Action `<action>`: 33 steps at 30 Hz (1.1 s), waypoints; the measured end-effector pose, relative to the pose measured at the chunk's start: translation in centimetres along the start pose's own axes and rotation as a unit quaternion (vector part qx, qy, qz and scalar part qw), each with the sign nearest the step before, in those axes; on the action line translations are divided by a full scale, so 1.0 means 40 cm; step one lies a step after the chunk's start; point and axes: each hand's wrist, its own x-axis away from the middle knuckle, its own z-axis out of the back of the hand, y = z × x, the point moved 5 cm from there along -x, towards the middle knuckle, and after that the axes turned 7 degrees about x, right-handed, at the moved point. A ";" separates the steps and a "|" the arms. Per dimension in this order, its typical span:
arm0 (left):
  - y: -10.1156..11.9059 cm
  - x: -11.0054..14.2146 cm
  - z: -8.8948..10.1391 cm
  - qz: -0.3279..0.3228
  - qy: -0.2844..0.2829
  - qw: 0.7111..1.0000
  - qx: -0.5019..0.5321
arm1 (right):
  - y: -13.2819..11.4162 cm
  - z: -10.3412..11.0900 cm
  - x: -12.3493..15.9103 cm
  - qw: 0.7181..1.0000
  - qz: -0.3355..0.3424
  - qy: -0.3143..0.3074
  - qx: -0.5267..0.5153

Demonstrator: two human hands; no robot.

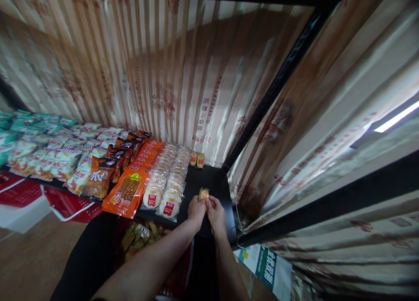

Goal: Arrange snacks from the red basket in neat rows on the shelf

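Over the bare right end of the black shelf (212, 175): I had both hands together on one small yellow packet (204, 193)
Left hand (196, 211): was narrow, fingertips closed on the packet's left side
Right hand (216, 213): was narrow as well, thumb and fingers pinching the right side
Shelf contact: I could not tell whether the packet touched the surface or hung just above it
Back of the shelf: two similar packets (197, 159) sat side by side near the curtain (176, 74)
To my left: lay two rows of round crackers (168, 201) in clear wrap, then orange bags (127, 192)
Step in hand: was squaring the packet between both hands, as I judged it
Next move: seemed to call for a level touch and an even release, clear of the crackers
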 end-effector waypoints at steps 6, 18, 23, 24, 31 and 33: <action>0.017 -0.016 -0.006 -0.009 0.009 0.999 -0.049 | -0.010 -0.002 -0.013 1.000 0.009 -0.021 0.017; 0.099 -0.060 -0.024 -0.069 0.014 0.989 -0.128 | -0.033 0.007 -0.104 0.998 0.004 0.032 0.045; 0.126 -0.090 -0.033 -0.088 0.005 0.984 -0.156 | -0.051 0.007 -0.138 0.994 0.015 0.068 0.089; 0.128 -0.097 -0.036 -0.091 0.005 0.982 -0.165 | -0.053 0.007 -0.145 0.993 0.017 0.073 0.094; 0.126 -0.153 -0.061 -0.093 -0.002 0.980 -0.175 | -0.047 -0.008 -0.186 0.991 0.027 0.070 0.114; 0.127 -0.165 -0.066 -0.094 0.000 0.980 -0.173 | -0.042 -0.011 -0.195 0.990 0.026 0.070 0.117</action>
